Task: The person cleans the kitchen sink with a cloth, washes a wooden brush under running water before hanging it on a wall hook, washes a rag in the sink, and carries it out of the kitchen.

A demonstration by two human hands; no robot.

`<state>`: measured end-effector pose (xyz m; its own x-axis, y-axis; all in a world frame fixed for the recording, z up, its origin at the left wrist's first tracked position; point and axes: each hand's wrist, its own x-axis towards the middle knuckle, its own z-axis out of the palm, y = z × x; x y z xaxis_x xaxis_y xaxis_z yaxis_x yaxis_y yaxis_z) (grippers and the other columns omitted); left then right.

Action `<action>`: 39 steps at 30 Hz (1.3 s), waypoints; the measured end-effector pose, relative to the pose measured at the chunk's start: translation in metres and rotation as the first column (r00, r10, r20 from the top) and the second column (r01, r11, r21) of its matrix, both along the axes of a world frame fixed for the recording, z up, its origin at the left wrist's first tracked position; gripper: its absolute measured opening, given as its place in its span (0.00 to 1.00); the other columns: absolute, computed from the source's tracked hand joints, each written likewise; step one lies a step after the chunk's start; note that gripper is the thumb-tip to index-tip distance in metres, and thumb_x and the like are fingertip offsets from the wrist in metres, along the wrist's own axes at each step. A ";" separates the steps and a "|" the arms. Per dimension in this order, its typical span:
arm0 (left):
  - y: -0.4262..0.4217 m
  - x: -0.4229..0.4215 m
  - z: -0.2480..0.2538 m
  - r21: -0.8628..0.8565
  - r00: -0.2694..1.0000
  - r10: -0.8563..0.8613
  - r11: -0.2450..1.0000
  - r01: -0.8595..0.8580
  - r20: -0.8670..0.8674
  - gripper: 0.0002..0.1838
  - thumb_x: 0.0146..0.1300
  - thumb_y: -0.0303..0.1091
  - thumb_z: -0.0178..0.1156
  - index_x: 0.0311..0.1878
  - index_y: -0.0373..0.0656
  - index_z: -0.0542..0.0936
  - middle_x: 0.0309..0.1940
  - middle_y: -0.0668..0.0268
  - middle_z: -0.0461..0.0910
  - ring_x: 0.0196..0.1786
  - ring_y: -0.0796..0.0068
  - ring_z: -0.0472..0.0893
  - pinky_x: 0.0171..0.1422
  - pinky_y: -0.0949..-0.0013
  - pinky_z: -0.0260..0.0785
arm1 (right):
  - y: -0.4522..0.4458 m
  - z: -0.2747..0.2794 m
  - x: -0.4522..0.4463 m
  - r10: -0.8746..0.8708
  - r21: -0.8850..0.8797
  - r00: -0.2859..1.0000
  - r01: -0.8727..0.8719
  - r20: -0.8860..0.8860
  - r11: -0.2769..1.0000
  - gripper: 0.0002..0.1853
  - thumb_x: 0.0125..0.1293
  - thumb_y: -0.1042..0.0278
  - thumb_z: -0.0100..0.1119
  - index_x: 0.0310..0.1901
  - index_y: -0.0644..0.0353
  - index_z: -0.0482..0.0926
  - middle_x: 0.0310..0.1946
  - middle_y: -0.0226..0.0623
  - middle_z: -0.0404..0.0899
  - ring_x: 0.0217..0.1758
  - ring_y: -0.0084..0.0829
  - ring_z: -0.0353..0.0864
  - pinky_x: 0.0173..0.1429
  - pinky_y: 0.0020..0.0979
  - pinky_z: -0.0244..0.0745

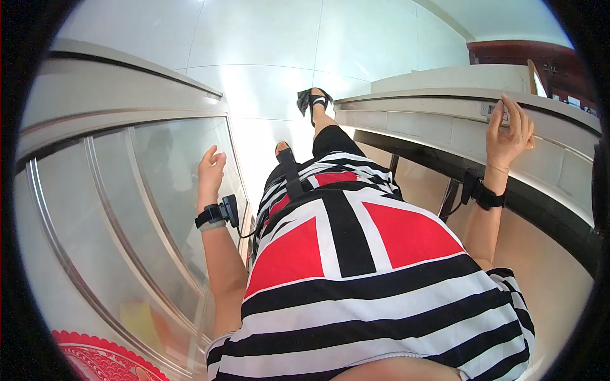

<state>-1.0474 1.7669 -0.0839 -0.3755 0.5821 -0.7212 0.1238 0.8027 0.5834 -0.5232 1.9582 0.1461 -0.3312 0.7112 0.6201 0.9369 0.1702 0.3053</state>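
Observation:
My left hand [211,171] hangs beside a glass-panelled sliding door [181,171], its fingers loosely curled and apart, with nothing seen in it. On the right, my right hand [508,134] is raised in front of a pale ledge [419,130]. Its index finger points up near a small switch or socket plate [488,109] on the ledge. The other fingers are bent, and nothing shows between them. Whether the fingertips touch the plate cannot be made out. Each wrist wears a black strap with a small device and a cable.
Pale floor tiles [267,38] stretch ahead, with my sandalled feet on them. Dark red wooden furniture [527,54] stands at the upper right. A black-edged frame [540,216] runs below the ledge. A red patterned paper decoration [105,362] is at the lower left.

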 end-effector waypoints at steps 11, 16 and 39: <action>-0.024 -0.004 -0.029 -0.084 0.996 -0.025 0.996 0.032 0.087 0.30 0.65 0.41 0.56 0.68 0.45 0.64 0.59 0.56 0.73 0.55 0.69 0.77 0.52 0.64 0.69 | 0.013 0.006 -0.015 0.071 -0.089 0.997 -0.074 -0.044 0.993 0.08 0.54 0.66 0.67 0.37 0.47 0.86 0.36 0.22 0.83 0.39 0.23 0.77 0.44 0.23 0.63; -0.053 -0.012 -0.060 -0.168 0.986 0.029 0.986 -0.001 0.162 0.30 0.65 0.41 0.57 0.68 0.45 0.64 0.58 0.58 0.74 0.52 0.70 0.77 0.51 0.65 0.69 | 0.012 0.000 -0.025 0.080 -0.087 0.996 -0.077 0.026 0.993 0.10 0.53 0.66 0.67 0.39 0.46 0.86 0.36 0.22 0.83 0.40 0.23 0.77 0.45 0.23 0.62; -0.057 -0.022 -0.105 -0.001 0.963 -0.265 0.964 0.265 0.056 0.29 0.64 0.41 0.57 0.68 0.45 0.65 0.51 0.62 0.78 0.49 0.72 0.78 0.48 0.68 0.69 | -0.054 0.037 -0.063 0.115 -0.123 0.991 -0.106 0.071 0.987 0.11 0.52 0.68 0.66 0.39 0.44 0.85 0.37 0.21 0.83 0.43 0.25 0.76 0.49 0.28 0.62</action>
